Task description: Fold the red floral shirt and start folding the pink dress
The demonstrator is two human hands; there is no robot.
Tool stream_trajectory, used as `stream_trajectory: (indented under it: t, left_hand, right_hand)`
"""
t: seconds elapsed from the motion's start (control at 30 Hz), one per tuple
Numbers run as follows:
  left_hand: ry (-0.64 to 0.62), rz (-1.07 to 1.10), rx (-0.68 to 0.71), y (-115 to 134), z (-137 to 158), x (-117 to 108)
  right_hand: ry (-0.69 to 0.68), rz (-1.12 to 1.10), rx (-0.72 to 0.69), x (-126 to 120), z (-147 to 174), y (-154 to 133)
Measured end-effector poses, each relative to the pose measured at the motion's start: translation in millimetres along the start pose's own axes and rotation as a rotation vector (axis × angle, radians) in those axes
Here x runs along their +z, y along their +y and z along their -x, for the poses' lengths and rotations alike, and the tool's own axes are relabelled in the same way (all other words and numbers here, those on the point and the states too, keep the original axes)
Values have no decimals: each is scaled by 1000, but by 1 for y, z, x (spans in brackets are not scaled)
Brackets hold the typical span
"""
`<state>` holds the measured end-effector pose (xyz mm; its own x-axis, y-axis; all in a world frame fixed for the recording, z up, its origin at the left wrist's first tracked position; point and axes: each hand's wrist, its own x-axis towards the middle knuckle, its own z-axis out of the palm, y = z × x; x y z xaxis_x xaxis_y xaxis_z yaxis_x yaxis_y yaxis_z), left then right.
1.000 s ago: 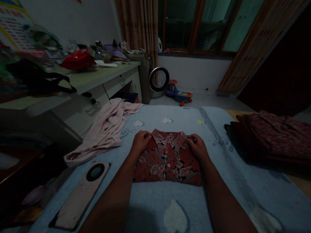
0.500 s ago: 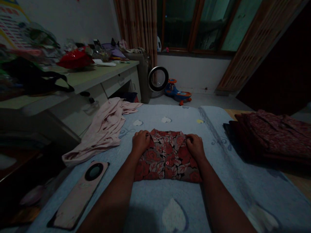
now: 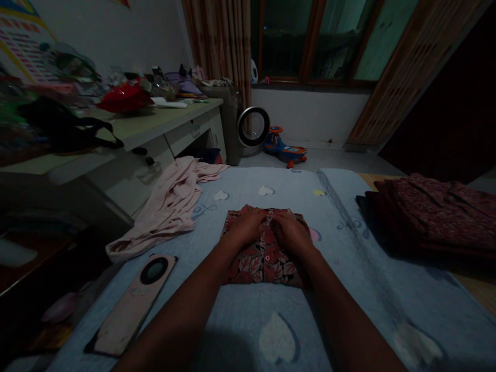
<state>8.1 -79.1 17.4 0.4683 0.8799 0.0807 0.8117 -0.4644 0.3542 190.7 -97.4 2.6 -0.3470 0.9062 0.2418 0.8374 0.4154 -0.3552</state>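
Observation:
A folded shirt with a red, grey and black floral print (image 3: 267, 266) lies on the bed, its collar at the far edge and a pink button at its middle. My left hand (image 3: 250, 225) rests on the upper left of the shirt, fingers stretched toward the collar. Opposite it, my right hand (image 3: 290, 232) lies on the upper right, fingers slightly bent and touching the fabric by the button line. The two hands are close together but apart. Part of the collar is hidden under them.
The light blue bedspread (image 3: 341, 299) bears a crumpled pink garment (image 3: 166, 206) at left, a phone with a round camera ring (image 3: 135, 305) nearer me, and a stack of folded dark red clothes (image 3: 434, 217) at right. Beyond stand a cluttered desk (image 3: 166, 121) and a ride-on toy (image 3: 284, 147).
Both hands have left the shirt's upper side edges and moved inward over it, toward the collar's middle. The shirt's sides have drawn in, making it look narrower.

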Motion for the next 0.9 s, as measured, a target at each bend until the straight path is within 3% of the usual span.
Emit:
stream_trajectory:
  t: [0.13, 0.27, 0.4, 0.53, 0.7, 0.9]
  left_hand:
    - [-44, -10, 26, -3, -2, 4]
    - [-67, -51, -10, -2, -5, -3]
    - [36, -15, 11, 2, -9, -7]
    - [102, 101, 26, 2, -13, 7]
    - [110, 263, 23, -6, -16, 27]
    - [56, 165, 68, -7, -7, 18]
  right_hand:
    - [5, 65, 57, 11, 4, 5]
    - [89, -44, 37, 14, 4, 11]
    - [205, -210, -58, 4, 4, 7]
    - [299, -271, -89, -1, 3, 1]
    - [276, -217, -55, 20, 1, 5]
    - [212, -183, 11, 31, 2, 9]
